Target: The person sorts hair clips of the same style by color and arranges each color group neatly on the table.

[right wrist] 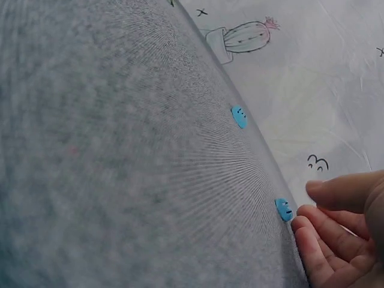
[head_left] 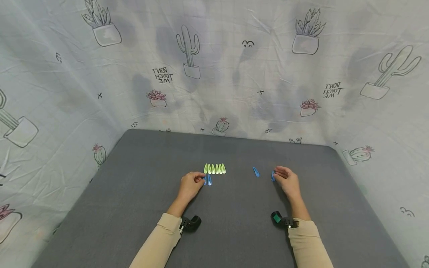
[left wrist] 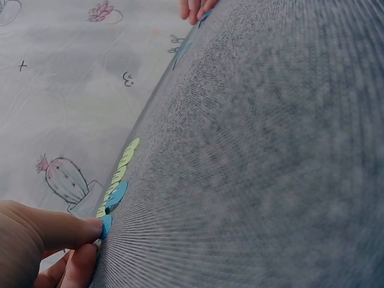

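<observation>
At the left of a short row, my left hand (head_left: 190, 185) pinches a blue snap hair clip (left wrist: 107, 226) between thumb and fingers, low at the table. Right beside it lies a second blue hair clip (head_left: 209, 180). Just behind these two, several yellow-green hair clips (head_left: 215, 169) lie side by side in a row. My right hand (head_left: 289, 183) is over the right part of the table, its thumb apart from the fingers. Its fingertips are right at another blue hair clip (right wrist: 284, 209). Left of that hand lies one more blue hair clip (head_left: 256, 171), tilted.
A dark grey cloth covers the table (head_left: 234, 230). Behind it and at the sides hangs a pale curtain (head_left: 221, 93) printed with cactus drawings. Each wrist wears a black camera band, one on the left (head_left: 191, 223) and one on the right (head_left: 283, 220).
</observation>
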{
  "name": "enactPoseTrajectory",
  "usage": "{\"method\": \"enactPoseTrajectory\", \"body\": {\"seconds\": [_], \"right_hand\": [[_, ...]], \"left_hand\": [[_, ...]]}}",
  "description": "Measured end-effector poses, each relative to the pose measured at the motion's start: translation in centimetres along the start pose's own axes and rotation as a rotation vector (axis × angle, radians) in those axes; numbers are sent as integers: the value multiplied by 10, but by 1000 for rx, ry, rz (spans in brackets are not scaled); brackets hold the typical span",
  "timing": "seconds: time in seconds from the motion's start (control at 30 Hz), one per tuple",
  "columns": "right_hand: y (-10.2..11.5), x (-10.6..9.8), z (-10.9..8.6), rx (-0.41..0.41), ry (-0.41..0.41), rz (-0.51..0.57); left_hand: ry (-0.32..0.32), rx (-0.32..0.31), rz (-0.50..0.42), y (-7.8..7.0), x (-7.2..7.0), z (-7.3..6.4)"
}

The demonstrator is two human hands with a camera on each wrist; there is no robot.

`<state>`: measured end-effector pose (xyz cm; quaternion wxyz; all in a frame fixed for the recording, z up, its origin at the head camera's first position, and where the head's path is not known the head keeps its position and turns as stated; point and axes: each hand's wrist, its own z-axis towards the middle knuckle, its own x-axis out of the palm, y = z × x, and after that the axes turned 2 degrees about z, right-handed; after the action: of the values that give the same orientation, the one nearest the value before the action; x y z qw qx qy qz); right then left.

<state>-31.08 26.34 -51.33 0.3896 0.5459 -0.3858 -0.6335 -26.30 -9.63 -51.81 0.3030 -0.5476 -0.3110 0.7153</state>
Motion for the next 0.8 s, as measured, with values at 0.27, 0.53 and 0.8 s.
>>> {"method": "enactPoseTrajectory", "body": {"seconds": [0.27, 0.53, 0.8], "right_hand": [[2, 4, 3, -5, -32, -193], [10, 9, 8, 55, -17, -358], [17, 6, 11, 106, 28, -381]], "left_hand": [[-7, 12, 0, 1, 0, 1], [-10, 12, 4, 1, 0, -1], [-10, 11, 0, 2, 0, -1]]}}
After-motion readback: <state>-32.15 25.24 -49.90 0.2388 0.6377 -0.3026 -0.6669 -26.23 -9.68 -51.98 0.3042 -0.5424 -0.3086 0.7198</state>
